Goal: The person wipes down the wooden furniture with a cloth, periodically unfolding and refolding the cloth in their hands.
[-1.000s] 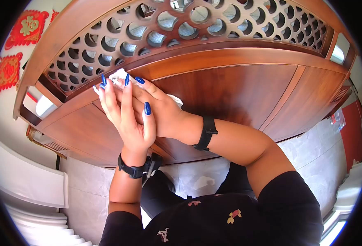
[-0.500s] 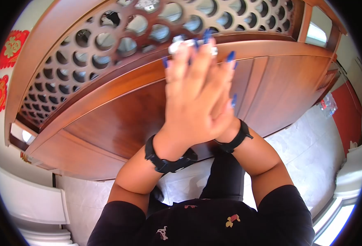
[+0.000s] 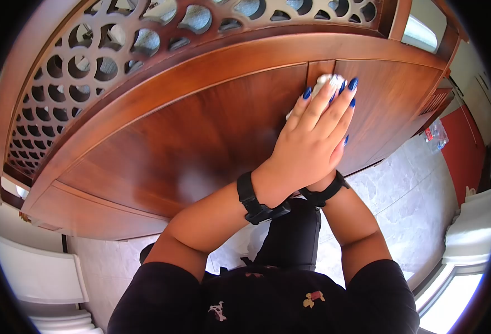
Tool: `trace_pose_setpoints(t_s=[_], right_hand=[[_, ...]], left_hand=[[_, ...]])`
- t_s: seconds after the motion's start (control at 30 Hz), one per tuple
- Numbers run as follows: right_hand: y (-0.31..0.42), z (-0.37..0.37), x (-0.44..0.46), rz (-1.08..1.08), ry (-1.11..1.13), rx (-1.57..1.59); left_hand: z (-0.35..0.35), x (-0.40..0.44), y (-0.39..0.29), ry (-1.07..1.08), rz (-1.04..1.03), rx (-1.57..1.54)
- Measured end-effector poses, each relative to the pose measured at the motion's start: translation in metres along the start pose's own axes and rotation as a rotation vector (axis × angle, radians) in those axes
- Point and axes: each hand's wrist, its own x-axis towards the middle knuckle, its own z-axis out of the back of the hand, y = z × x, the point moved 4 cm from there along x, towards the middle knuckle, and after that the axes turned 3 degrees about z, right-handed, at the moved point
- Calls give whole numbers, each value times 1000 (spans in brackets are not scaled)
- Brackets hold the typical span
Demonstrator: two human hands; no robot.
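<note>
A person's two bare hands overlap on the front of a curved, reddish-brown wooden panel [image 3: 212, 122]. The left hand [image 3: 307, 133] lies on top, flat, its fingers straight and its nails painted glossy blue. The right hand [image 3: 324, 181] is underneath and mostly hidden, so whether its fingers are curled or flat cannot be told. A crumpled white cloth [image 3: 330, 81] shows beneath the fingertips, against the panel, beside a narrow upright strip. Each wrist wears a black band. Above the panel runs a wooden lattice [image 3: 170, 32] cut in a fish-scale pattern. Below is a pale tiled floor [image 3: 398, 186]; at right, a clear plastic bag [image 3: 436, 136] sits beside a red surface [image 3: 462, 158].
</note>
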Motion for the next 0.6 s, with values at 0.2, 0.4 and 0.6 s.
trace_pose_setpoints(t_s=[0.2, 0.4, 0.6], right_hand=[[19, -6, -5, 80, 55, 55], [43, -9, 11, 165, 72, 75], [82, -26, 34, 291, 109, 65]], left_hand=[[-13, -69, 3, 92, -1, -3], [32, -40, 15, -134, 73, 2], [91, -50, 39, -270, 191, -11]])
